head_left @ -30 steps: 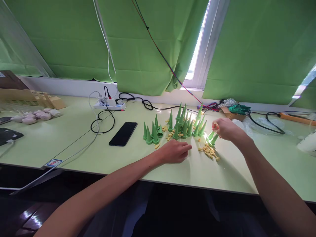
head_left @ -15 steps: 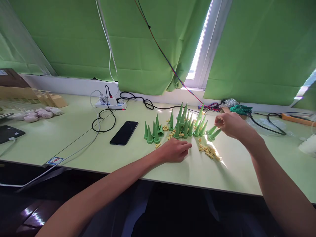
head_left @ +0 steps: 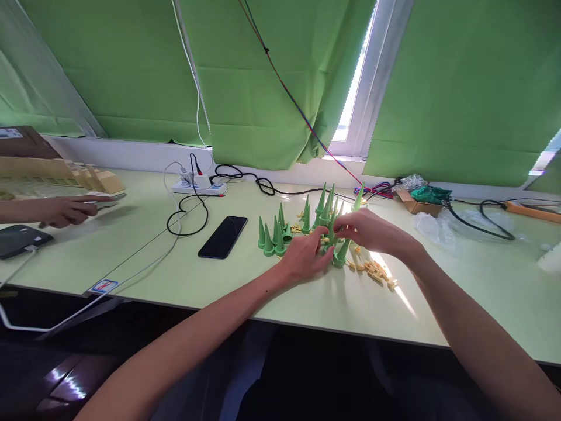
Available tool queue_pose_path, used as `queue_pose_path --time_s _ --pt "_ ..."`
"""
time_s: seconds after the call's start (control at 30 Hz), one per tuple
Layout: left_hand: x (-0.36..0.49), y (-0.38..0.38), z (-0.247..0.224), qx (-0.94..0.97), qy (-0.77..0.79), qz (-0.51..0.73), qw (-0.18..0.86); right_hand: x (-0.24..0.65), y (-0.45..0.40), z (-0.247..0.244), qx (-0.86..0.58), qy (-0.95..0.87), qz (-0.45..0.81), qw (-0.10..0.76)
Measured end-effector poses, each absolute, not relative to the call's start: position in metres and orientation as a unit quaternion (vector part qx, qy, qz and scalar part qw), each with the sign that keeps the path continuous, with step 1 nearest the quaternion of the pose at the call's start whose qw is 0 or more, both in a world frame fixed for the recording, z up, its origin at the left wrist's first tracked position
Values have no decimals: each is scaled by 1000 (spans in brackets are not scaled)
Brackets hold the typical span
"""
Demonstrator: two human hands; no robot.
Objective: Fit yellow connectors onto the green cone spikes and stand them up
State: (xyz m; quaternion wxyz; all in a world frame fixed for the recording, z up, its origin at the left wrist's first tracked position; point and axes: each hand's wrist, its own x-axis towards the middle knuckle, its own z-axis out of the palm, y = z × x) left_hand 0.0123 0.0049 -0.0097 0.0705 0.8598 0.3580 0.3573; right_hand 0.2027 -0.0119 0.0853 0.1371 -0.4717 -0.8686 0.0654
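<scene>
Green pointed cones with ringed bases [head_left: 268, 244] stand in a cluster on the pale table. My right hand [head_left: 372, 231] is over the front right of the cluster, its fingertips pinched on a tilted green cone [head_left: 340, 257]. Close beside it on the left, my left hand [head_left: 304, 254] has its fingers curled in against the cones at the front. What lies between those fingers is hidden. Small yellow pegs [head_left: 377, 272] are heaped to the right of my hands, and more are scattered among the cones.
A black phone [head_left: 222, 237] lies left of the cones. Behind it are a power strip [head_left: 199, 186] and loose cables. At far left, another person's hand [head_left: 70, 210] is above a dark device [head_left: 21, 241]. A small cardboard box [head_left: 418, 204] and clear plastic bags [head_left: 433, 229] sit back right.
My right hand has moved left and toward me, from the right side into the cluster; the tilted cones moved with it. My left hand shifted slightly left. Another person's hand has appeared at far left.
</scene>
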Motion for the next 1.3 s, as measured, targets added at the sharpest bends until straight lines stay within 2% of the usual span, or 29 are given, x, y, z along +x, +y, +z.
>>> queue_pose_path --time_s 0.17,0.33,0.53,0.73,0.93,1.1,1.2,1.3 --pt "13 10 -10 861 377 308 146 201 -6 78 -455 -873 70 161" --pt "13 10 -13 840 382 332 197 201 -7 79 -480 -862 40 158" --pt "13 1 -9 842 339 372 193 202 -6 79 -531 -838 -21 124" --pt "12 -9 -3 892 266 296 215 205 5 69 -559 -821 -79 85" --pt "14 -9 -1 917 246 235 207 205 5 68 -565 -813 -109 92" --pt "18 -7 -5 919 252 235 191 205 -9 76 -607 -768 -166 119" --pt "19 -5 -8 908 281 258 173 204 -19 81 -662 -731 -154 71" --pt "20 -2 -11 888 322 285 162 206 -26 81 -685 -724 -88 -7"
